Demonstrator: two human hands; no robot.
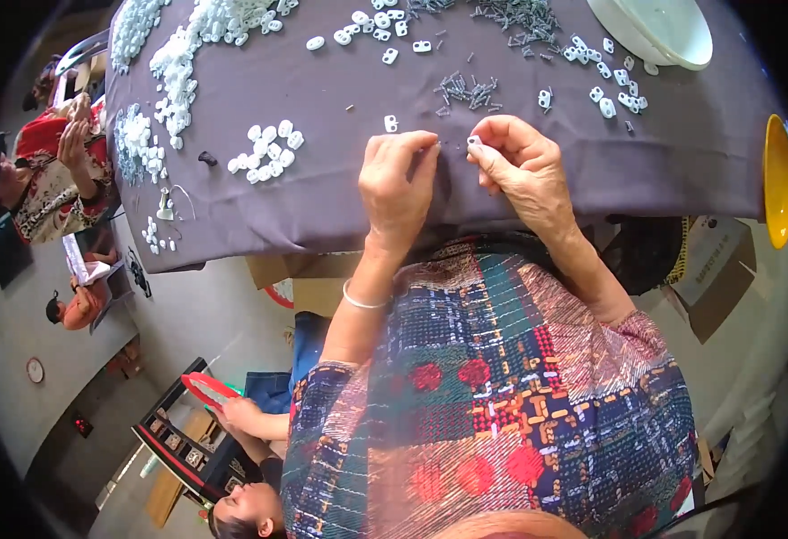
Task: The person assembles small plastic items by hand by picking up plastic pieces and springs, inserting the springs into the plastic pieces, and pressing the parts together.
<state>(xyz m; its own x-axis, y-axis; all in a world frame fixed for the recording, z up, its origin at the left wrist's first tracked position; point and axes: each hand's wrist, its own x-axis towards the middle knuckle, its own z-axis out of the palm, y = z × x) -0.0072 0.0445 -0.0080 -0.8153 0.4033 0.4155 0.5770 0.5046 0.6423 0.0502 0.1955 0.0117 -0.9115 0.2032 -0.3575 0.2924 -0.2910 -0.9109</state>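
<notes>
My right hand (pixel 527 171) pinches a small white plastic piece with a hole (pixel 474 140) between thumb and fingertips, just above the table's near side. To its left, my left hand (pixel 396 189) is closed with thumb and forefinger together; whatever they hold is too small to make out. Both hands are apart, fingertips facing each other. A white two-holed piece (pixel 390 123) lies just beyond my left fingers. Past the hands is a small heap of grey screws (pixel 469 92), with another white piece (pixel 545 98) to its right.
The table has a dark cloth (pixel 322 180). Smooth white oval pieces (pixel 268 153) lie left, with a large white pile (pixel 178 81) beyond. More screws (pixel 524 22) and a white bowl (pixel 659 31) are far right; a yellow dish (pixel 779 180) is at the right edge. Other people sit nearby at left.
</notes>
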